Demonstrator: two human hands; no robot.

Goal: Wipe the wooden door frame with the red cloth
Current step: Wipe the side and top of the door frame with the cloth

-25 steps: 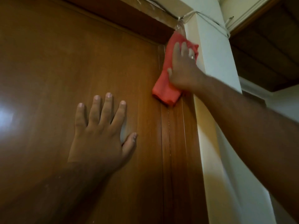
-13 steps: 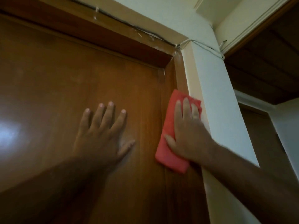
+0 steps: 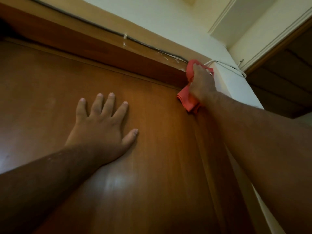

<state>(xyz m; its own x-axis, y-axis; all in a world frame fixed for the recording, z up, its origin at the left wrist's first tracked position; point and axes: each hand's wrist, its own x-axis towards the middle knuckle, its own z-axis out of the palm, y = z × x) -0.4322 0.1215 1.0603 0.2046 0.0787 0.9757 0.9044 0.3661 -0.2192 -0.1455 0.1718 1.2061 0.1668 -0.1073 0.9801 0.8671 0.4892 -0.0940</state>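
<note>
The red cloth [image 3: 187, 98] is pressed against the top right corner of the wooden door frame [image 3: 118, 54], where the head piece meets the right upright. My right hand [image 3: 201, 83] grips the cloth and covers most of it; a folded end hangs out below the palm. My left hand [image 3: 101, 122] lies flat on the brown door panel [image 3: 152, 166] with its fingers spread, holding nothing. The frame's right upright is largely hidden behind my right forearm.
A dark cable [image 3: 94, 25] runs along the top of the frame and white cords [image 3: 233, 69] wrap round the white wall corner [image 3: 236, 85] right beside the cloth. A dark wooden recess [image 3: 283, 81] lies to the right.
My right hand has slid the cloth back up the right upright from mid height to the top corner. My left hand stays flat on the door. The camera tilted upward.
</note>
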